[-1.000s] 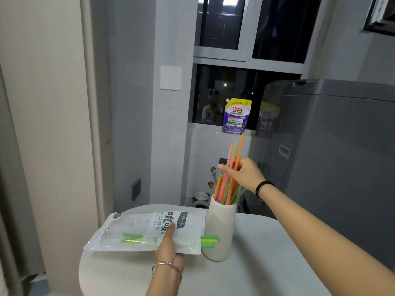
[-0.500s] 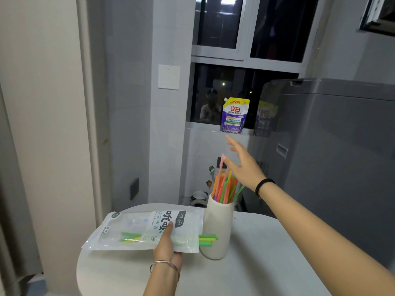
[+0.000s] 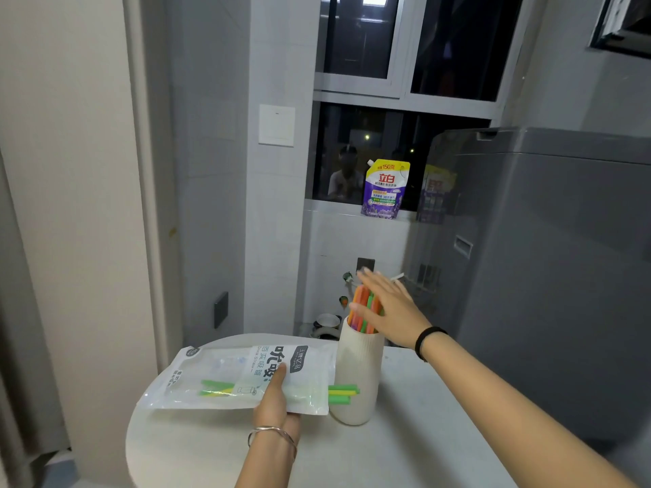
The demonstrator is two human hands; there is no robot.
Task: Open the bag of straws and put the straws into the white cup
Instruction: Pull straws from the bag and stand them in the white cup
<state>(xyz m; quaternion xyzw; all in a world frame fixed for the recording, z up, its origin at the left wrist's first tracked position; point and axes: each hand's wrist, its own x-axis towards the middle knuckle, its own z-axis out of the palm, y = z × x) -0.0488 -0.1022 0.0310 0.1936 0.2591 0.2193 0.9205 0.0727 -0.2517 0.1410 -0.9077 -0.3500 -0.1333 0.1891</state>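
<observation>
Appliance (image 3: 549, 276): tall grey box, smooth matte sides, stood right of the table.
Table (image 3: 405, 445): round-edged white top, smooth, bore the cup and the bag.
Bag of straws (image 3: 225, 378): flat translucent plastic pouch, printed label, open end toward the cup; 3 green and yellow straw ends (image 3: 343, 393) poked out, touching the cup's side.
White cup (image 3: 357, 375): tall, ribbed, matte, upright at the bag's right end.
Straws in cup (image 3: 366, 308): thin orange, pink and green tubes, bunched upright.
Right hand (image 3: 391, 311): fingers spread flat, palm over the straw tops, gripping nothing.
Left hand (image 3: 276, 403): thumb on top, pinched on the bag's near edge.
</observation>
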